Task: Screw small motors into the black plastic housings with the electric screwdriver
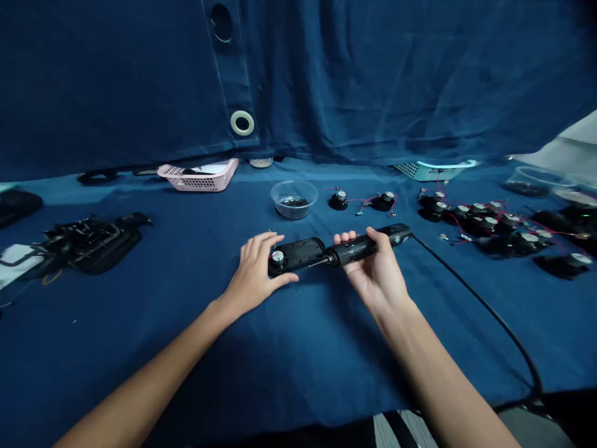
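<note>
A long black plastic housing [302,252] lies on the blue cloth, with a small round speaker [277,256] at its left end. My left hand [255,266] grips that left end between thumb and fingers. In my right hand [379,264] is a black corded electric screwdriver [357,249], held nearly level with its bit pointing left over the housing. Whether the tip touches a screw is too small to tell. Just behind the housing stands a clear round bowl [295,200] holding small dark screws.
Several speakers with red wires [485,224] cover the right side; two more [338,199] sit near the bowl. Black parts [97,242] are piled at left. Pink [200,180] and mint baskets [436,170] stand behind, below a blue curtain [298,81]. The cord [480,295] runs right.
</note>
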Tool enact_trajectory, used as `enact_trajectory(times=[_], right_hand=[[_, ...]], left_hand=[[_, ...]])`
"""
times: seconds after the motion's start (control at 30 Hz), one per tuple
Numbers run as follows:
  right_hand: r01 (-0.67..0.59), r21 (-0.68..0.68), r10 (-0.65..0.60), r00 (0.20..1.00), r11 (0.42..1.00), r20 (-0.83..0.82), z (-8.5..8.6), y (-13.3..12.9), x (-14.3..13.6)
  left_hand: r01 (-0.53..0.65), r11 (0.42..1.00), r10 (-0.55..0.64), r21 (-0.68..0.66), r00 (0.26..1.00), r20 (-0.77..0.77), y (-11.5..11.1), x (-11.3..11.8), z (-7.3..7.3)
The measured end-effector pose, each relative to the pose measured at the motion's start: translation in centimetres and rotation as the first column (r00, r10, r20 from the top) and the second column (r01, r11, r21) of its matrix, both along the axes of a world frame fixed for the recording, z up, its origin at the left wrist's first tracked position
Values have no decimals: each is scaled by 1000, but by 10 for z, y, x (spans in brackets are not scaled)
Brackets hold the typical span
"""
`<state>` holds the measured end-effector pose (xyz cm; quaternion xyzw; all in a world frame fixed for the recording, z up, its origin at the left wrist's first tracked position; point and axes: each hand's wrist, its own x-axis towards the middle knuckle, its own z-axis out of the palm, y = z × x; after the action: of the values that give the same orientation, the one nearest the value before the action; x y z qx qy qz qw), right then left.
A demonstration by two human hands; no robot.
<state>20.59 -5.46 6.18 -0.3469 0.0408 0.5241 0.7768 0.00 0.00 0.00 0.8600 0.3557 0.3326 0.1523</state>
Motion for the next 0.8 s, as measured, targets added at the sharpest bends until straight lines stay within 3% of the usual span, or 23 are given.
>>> enact_trajectory(times=[0.1,0.23,0.33,0.5,0.8], right_hand=[[68,52,-71,995,996,69,7,-1,8],[148,145,-174,966,978,189,17,-3,13],[190,233,-264,899,954,349,20,-6,11],[163,290,-301,791,943,533,11,-14,-1],[112,343,-333,636,933,696,5,-23,-14]], left_hand=[[27,994,-42,-107,989,-144,7,2,-7],[93,986,-113,-136,982,-148,2,6,-8],[194,966,-218,-171,966,-141,-9,8,-4],[285,938,-311,-198,943,-116,-22,11,-2],[279,937,-304,-210,948,-98,-22,10,-7]])
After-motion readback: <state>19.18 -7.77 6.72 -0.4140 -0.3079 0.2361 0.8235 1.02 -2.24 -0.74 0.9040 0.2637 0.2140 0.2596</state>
